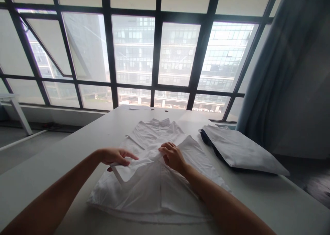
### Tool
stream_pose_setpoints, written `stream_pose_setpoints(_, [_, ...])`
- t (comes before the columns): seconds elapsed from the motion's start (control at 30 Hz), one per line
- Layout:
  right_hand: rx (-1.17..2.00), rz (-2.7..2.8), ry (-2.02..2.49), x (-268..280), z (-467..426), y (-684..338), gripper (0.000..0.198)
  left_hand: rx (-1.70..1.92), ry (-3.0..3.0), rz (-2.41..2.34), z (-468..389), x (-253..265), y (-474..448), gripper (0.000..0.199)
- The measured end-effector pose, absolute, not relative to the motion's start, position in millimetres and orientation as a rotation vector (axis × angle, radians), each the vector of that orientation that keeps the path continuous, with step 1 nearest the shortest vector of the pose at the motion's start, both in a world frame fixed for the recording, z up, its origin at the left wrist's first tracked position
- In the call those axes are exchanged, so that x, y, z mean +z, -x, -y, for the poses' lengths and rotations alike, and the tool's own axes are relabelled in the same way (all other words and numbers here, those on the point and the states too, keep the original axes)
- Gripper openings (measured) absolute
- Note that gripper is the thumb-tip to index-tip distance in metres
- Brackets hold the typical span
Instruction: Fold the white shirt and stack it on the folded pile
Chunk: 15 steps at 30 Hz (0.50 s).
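A white collared shirt [152, 193] lies spread on the white table, its collar toward the window and its hem toward me. On its left side, my left hand [117, 157] grips a sleeve end, thumb and fingers closed on the cloth, and a flap of it hangs below. Near the middle of the shirt, my right hand [173, 156] pinches a raised fold of the same cloth between bent fingers. A ridge of fabric runs between both hands. My right fingertips are partly hidden by the fold.
Folded white garments [242, 147] with a dark layer beneath lie at the table's right. The white table [85, 145] reaches toward a black-framed window [158, 53]. A grey-blue curtain [273, 63] hangs at right. Another white table [18, 111] stands far left.
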State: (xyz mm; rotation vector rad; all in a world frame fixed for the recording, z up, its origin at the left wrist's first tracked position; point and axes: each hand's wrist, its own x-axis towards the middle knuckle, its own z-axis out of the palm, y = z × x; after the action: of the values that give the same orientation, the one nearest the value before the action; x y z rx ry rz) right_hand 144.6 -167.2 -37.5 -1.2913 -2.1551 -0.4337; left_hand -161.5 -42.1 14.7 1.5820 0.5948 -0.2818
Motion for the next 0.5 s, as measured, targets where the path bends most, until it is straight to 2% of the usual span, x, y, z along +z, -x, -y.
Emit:
stream_pose_setpoints(0.13, [-0.386, 2.335, 1.356, -36, 171, -141, 0.028, -0.374, -1.689, -0.606, 37, 8, 161, 0.083])
stream_pose_setpoints(0.33, [-0.326, 2.495, 1.478, -24, 176, -138, 0.023, -0.563, -1.798, -0.537, 39, 8, 164, 0.095])
stream_pose_setpoints(0.43, [-0.247, 2.514, 1.459, -20, 179, -138, 0.024, -0.537, -2.071, -0.645, 46, 11, 159, 0.072])
stream_pose_setpoints(0.5, [-0.151, 2.484, 1.386, -19, 180, -139, 0.039, -0.284, -2.427, -0.804, 54, 12, 151, 0.056])
